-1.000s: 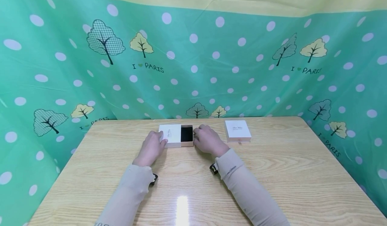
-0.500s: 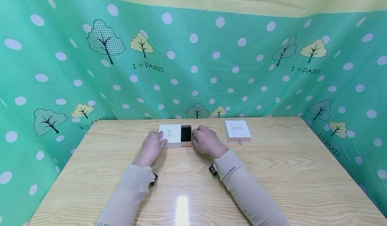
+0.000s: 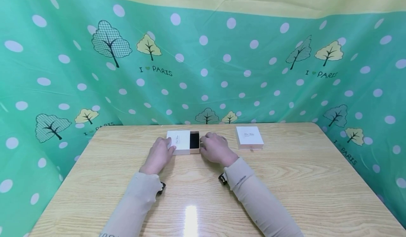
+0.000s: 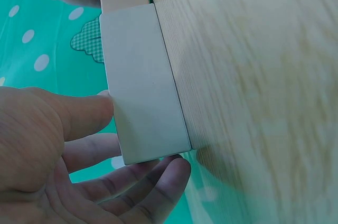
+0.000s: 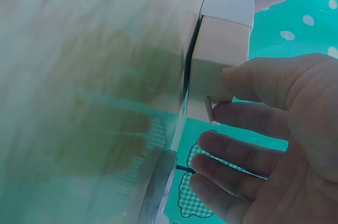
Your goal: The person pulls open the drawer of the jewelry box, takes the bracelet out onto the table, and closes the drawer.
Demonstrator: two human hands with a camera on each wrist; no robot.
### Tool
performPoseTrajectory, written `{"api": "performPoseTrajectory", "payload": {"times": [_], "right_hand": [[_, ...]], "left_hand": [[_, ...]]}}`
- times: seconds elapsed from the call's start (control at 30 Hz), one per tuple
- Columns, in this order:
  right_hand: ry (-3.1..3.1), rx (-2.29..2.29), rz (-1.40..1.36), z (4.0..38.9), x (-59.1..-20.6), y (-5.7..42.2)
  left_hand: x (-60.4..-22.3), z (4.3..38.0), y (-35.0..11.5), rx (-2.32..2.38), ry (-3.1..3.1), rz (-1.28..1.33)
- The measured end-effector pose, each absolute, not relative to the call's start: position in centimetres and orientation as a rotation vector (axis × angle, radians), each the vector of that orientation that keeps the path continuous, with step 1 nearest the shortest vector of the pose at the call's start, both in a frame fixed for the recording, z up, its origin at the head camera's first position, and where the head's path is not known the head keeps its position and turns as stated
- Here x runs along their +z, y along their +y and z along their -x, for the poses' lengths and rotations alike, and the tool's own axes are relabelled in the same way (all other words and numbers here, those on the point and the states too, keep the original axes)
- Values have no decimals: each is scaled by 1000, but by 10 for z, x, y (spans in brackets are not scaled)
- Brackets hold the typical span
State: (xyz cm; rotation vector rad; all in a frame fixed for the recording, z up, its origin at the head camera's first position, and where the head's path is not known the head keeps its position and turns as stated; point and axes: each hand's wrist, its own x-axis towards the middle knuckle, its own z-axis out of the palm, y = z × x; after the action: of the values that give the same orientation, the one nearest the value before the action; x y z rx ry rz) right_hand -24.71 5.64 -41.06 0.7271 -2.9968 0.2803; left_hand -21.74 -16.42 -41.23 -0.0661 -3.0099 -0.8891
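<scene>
A white gift box [image 3: 180,140] with printed lettering lies near the table's far edge. Out of its right end sticks a tan drawer [image 3: 195,151] with a black lining [image 3: 194,140]. My left hand [image 3: 157,154] holds the white sleeve [image 4: 140,76] by its left end, thumb on top and fingers around the end. At the drawer's outer end, my right hand [image 3: 216,148] has thumb and index finger on the tan wall [image 5: 216,49], beside a small pull tab [image 5: 209,109]. In the right wrist view its other fingers are loosely bent and hold nothing.
A second white box [image 3: 249,136], shut, stands to the right of my right hand. Both boxes are on a wooden table [image 3: 203,184]. Behind the table hangs a green dotted curtain [image 3: 203,64] with tree prints.
My right hand has moved slightly left, and the drawer has slid further into the sleeve, so less black lining shows. My left hand and the second box stay put.
</scene>
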Motion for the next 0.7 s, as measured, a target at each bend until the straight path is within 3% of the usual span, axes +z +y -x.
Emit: {"api": "performPoseTrajectory", "payload": {"times": [0.7], "right_hand": [[-2959,287,-871,243,-409,53]], "left_hand": [[-413,218,-165,-870,-3014,74]]}}
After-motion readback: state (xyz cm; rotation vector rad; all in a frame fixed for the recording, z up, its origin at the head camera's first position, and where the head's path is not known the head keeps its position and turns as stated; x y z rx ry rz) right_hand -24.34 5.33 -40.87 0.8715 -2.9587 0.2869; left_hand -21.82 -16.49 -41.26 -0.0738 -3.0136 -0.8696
